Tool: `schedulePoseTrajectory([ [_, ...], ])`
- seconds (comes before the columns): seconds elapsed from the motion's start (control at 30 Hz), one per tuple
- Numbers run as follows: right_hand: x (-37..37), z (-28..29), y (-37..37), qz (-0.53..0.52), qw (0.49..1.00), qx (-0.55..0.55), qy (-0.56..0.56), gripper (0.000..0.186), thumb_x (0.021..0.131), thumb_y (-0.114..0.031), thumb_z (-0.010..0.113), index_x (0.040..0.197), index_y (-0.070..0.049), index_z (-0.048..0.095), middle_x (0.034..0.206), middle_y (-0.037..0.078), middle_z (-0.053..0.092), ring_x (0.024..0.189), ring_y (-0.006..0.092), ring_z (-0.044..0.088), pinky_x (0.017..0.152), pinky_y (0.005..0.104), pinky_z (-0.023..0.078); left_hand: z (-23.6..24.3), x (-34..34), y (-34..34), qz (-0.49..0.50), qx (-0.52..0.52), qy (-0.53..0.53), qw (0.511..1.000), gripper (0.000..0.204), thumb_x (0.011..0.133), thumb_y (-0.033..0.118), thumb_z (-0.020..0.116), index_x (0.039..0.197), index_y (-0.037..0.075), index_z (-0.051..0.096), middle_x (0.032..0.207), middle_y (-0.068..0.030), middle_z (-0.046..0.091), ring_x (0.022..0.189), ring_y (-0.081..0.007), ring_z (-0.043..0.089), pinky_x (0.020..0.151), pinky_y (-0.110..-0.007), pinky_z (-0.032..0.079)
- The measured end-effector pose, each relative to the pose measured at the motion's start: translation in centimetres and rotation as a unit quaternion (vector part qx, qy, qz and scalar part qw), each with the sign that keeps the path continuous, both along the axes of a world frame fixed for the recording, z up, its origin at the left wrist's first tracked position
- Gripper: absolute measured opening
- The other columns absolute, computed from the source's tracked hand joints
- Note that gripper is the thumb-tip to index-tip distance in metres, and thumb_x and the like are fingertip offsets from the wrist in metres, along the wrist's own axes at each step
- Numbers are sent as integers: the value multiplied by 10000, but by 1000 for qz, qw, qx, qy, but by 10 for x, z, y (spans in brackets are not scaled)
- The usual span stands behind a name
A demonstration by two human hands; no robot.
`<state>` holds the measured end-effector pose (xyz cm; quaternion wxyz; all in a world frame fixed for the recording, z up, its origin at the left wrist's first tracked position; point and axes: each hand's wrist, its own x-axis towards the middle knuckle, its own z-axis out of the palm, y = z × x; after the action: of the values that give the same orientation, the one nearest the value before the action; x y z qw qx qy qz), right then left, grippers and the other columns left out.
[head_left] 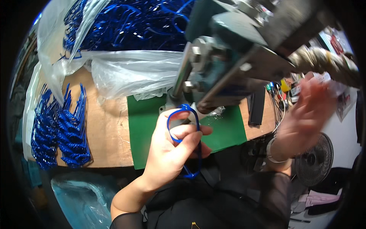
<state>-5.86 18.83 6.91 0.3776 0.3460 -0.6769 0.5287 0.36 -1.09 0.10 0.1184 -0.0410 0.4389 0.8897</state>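
Note:
My left hand (pixel 173 150) is closed on a blue eyeglass frame (pixel 199 152), a thin glossy plastic front with two open rims. Thumb and fingers pinch its middle, so it stands on end, one rim above the other. It is in front of the base of a dark green metal hand press (pixel 232 57), above a green mat (pixel 148 133). My right hand (pixel 305 116), blurred by motion, is raised on the right below the press's cloth-wrapped lever (pixel 324 63). Its fingers look stretched out, with nothing visible in them.
Two stacked rows of blue frames (pixel 72 137) lie on the wooden table (pixel 108 141) at left. Behind, clear plastic sheeting (pixel 133 70) borders a big heap of blue frames (pixel 126 26). A black box (pixel 257 107), cables and a fan (pixel 314 158) are at right.

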Motion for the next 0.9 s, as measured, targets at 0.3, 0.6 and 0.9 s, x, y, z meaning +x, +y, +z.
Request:
schedulePoseTrajectory([
  [0.3, 25, -194, 26, -150, 830, 497, -203, 405, 734, -131, 648, 1089, 22, 530, 1102, 156, 502, 882, 291, 513, 748, 344, 451, -25, 0, -25, -4, -84, 24, 996, 390, 843, 53, 544, 1177, 44, 342, 1013, -170, 599, 840, -163, 604, 687, -256, 498],
  [0.6, 27, -210, 31, -156, 879, 412, -182, 370, 710, -111, 632, 1051, 4, 550, 1046, 131, 517, 870, 300, 489, 754, 360, 431, -114, 2, -122, -49, -730, 170, 660, 290, 712, 38, 602, 967, 29, 464, 792, -123, 568, 733, -239, 591, 667, -355, 463],
  [0.9, 27, -211, 26, -161, 884, 392, -195, 309, 700, -92, 627, 997, -23, 581, 1006, 119, 544, 857, 291, 506, 743, 355, 440, -16, -233, -145, 402, -746, 312, 429, 206, 811, 256, 574, 913, 79, 603, 847, -134, 597, 812, -297, 578, 724, -378, 450],
])
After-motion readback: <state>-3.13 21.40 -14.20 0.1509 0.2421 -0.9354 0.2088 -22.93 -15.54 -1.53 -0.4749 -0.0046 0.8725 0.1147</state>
